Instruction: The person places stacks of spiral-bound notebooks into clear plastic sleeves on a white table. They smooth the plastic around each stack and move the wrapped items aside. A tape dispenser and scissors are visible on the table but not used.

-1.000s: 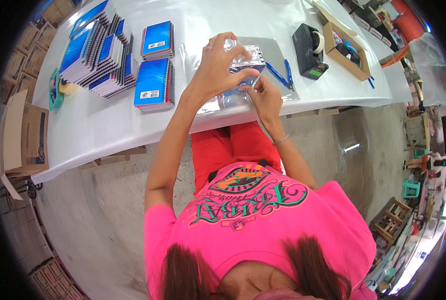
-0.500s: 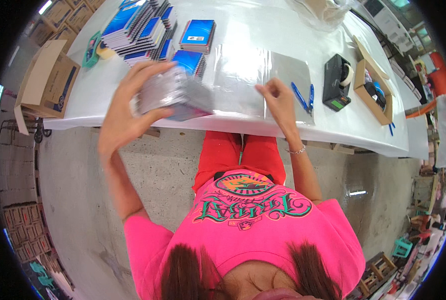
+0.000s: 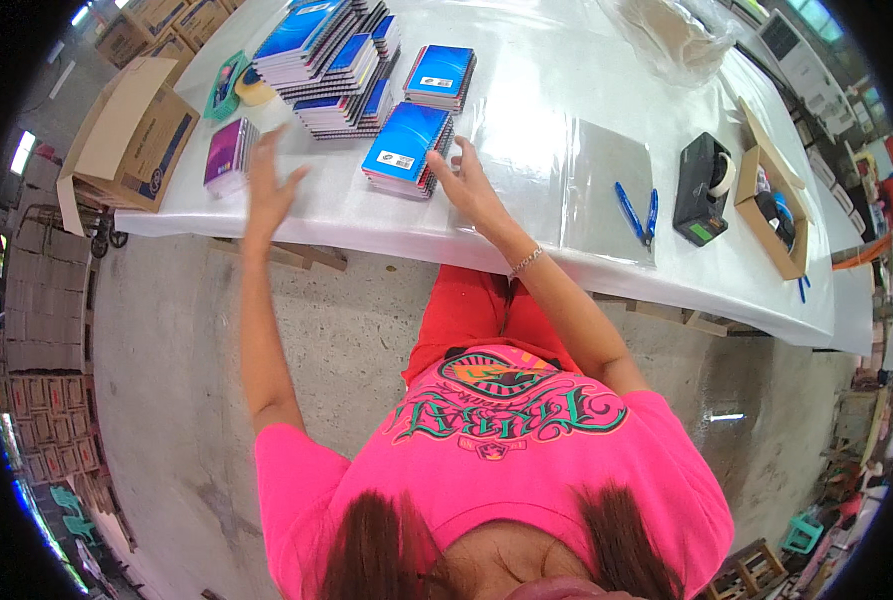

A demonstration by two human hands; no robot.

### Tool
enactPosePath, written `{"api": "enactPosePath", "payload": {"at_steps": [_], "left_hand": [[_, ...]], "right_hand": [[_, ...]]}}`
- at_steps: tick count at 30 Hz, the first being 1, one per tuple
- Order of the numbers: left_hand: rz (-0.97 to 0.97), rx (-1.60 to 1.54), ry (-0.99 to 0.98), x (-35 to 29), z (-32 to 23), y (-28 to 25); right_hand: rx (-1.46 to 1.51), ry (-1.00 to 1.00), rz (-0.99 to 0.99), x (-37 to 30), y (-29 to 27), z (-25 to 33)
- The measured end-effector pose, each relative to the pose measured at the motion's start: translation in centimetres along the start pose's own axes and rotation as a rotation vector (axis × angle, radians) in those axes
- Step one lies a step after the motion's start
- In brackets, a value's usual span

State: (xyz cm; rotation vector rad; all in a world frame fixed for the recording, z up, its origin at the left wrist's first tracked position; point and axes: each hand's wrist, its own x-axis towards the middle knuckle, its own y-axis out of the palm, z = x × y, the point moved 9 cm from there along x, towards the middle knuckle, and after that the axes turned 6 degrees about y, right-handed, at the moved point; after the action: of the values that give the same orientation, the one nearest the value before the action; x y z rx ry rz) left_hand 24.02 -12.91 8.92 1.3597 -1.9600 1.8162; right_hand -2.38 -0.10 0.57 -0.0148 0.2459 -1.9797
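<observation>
A small purple-topped stack of notebooks (image 3: 228, 157) rests at the table's left front. Just right of it is my left hand (image 3: 270, 185), fingers apart and slightly blurred, holding nothing. My right hand (image 3: 469, 183) is open beside the right edge of a stack of blue spiral notebooks (image 3: 404, 148); its fingertips are close to the stack, and I cannot tell whether they touch. Another short blue stack (image 3: 439, 75) sits behind. Farther left rise taller piles of spiral notebooks (image 3: 306, 40). Clear plastic sleeves (image 3: 606, 180) lie flat to the right of my right hand.
On the sleeves lie two blue pens (image 3: 638, 213). To their right stand a black tape dispenser (image 3: 701, 190) and an open cardboard box (image 3: 778, 215) of small items. A teal tray (image 3: 226, 85) and a tape roll (image 3: 257, 90) are back left. An open carton (image 3: 141, 140) stands beside the table's left side.
My left hand has let go of the plastic-wrapped stack, and a purple-topped stack now shows at the left. My right hand has moved left from the sleeves to the blue notebooks and opened.
</observation>
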Motion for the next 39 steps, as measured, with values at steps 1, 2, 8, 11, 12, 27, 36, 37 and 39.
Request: {"api": "enactPosePath", "payload": {"at_steps": [1, 2, 8, 11, 12, 27, 36, 37, 39], "left_hand": [[0.08, -0.104, -0.154, 0.6, -0.2, 3.5], [0.16, -0.203, -0.309, 1.0, -0.9, 6.9], [0.367, -0.827, -0.813, -0.5, -1.5, 17.2], [0.376, -0.92, -0.775, -1.0, -3.6, 15.3], [0.393, -0.867, -0.834, -1.7, -3.8, 14.7], [-0.093, -1.33, -1.076, -8.5, -8.2, 10.5], [0.132, -1.607, -0.907, 0.6, -21.5, 16.9], [0.176, -1.623, -0.927, 1.5, -22.3, 18.4], [0.262, -1.649, -0.955, 3.7, -24.0, 20.9]], "right_hand": [[0.0, -0.011, -0.03, 0.7, -0.3, -0.4], [0.005, -0.025, -0.055, 1.4, -0.3, -0.6], [0.202, 0.042, 0.053, 4.4, 2.1, -3.1], [0.153, 0.137, 0.044, 4.0, 3.4, -3.6], [0.131, 0.184, 0.04, 3.9, 3.5, -4.1], [0.641, 0.196, 0.327, -5.0, 4.7, -2.4], [0.476, 0.112, 0.04, -6.8, -11.5, -0.8], [0.461, 0.126, -0.014, -6.7, -13.2, -0.6], [0.43, 0.145, -0.082, -5.6, -16.2, -1.2]]}}
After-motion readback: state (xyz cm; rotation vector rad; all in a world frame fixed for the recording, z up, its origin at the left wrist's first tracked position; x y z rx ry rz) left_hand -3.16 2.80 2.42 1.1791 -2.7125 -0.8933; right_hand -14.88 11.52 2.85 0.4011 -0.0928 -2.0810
